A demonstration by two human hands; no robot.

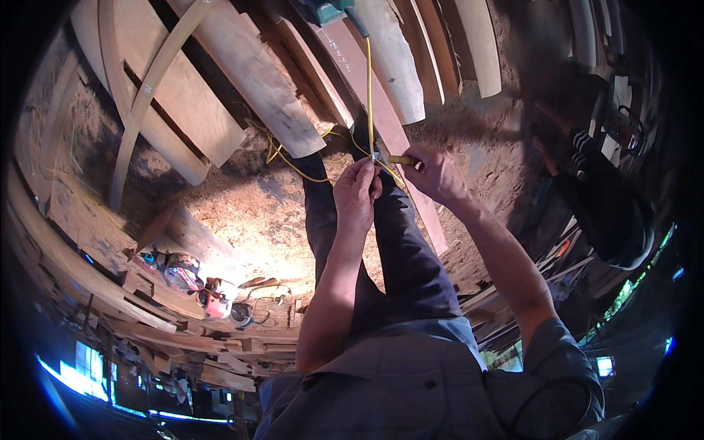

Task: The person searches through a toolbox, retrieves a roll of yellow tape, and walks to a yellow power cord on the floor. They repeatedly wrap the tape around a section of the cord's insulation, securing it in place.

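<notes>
In front of my body my left hand (pixel 356 192) is closed, its thumb and fingers pinching a small shiny metal piece (pixel 376 156). A yellow cord (pixel 369 88) runs down to this pinch from a green power tool (pixel 326 10) on the wood above. My right hand (pixel 438 174) is wrapped round a short yellow handle (pixel 401 160), whose end points left at the metal piece. The kind of tool the handle belongs to is too small to make out. More yellow cord (pixel 308 176) trails over the ground near my legs.
Several long planks and slabs (pixel 268 88) lie across the far side. A reddish board (pixel 418 191) slants beside my right leg. Sawdust (pixel 249 235) covers the ground. A red-and-white machine (pixel 218 299) sits at lower left. At right is another person's dark-clothed leg (pixel 605 213).
</notes>
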